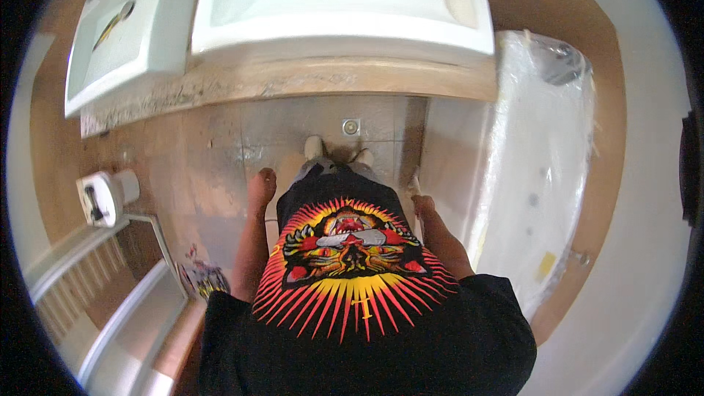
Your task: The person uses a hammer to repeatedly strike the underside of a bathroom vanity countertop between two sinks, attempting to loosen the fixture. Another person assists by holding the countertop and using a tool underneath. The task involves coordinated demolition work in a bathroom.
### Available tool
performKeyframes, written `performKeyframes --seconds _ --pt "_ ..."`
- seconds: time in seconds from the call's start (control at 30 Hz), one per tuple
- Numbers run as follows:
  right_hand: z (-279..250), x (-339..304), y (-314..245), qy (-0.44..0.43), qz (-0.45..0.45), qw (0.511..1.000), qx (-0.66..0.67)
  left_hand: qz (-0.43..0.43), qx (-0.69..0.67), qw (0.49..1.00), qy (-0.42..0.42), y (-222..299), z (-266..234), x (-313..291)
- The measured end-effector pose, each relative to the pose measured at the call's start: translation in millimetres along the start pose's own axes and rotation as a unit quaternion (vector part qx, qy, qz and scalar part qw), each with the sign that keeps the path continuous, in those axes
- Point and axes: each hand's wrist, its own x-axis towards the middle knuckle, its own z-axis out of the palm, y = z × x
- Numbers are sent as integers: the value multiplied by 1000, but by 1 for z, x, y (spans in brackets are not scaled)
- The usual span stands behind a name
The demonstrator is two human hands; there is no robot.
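My left hand [262, 186] hangs beside my body with its fingers curled in, and I see nothing in it. On the other side my right hand [422, 205] is low by my hip, closed around a small pale thing [416, 183] whose kind I cannot make out. Ahead of me a large white washbasin [337, 29] rests on a wooden counter [293, 84]. A second white washbasin [154, 48] stands to its left, with a thin yellow and dark tool [108, 31] lying in it. Neither hand touches the basins.
A bathtub [539, 161] wrapped in clear plastic runs along the right wall. On the left are a white toilet [110, 194] and white-framed panels [121, 323]. A square floor drain [351, 127] lies in front of my shoes [314, 148].
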Motion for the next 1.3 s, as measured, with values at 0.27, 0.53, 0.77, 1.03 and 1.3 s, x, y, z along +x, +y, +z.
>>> performKeyframes --seconds 0.27,0.53,0.77,1.03,1.3 --pt "19 -36 -13 204 -106 972 -57 27 23 998 -54 38 2 23" --pt "43 -51 -20 17 94 977 191 159 153 965 -144 4 -1 38" --pt "61 -33 0 -17 33 985 170 113 176 961 -178 0 2 43" --pt "53 -16 9 -54 103 947 298 58 -51 983 -164 29 11 70" --pt "30 12 36 -54 156 895 414 59 15 981 -185 74 10 26"
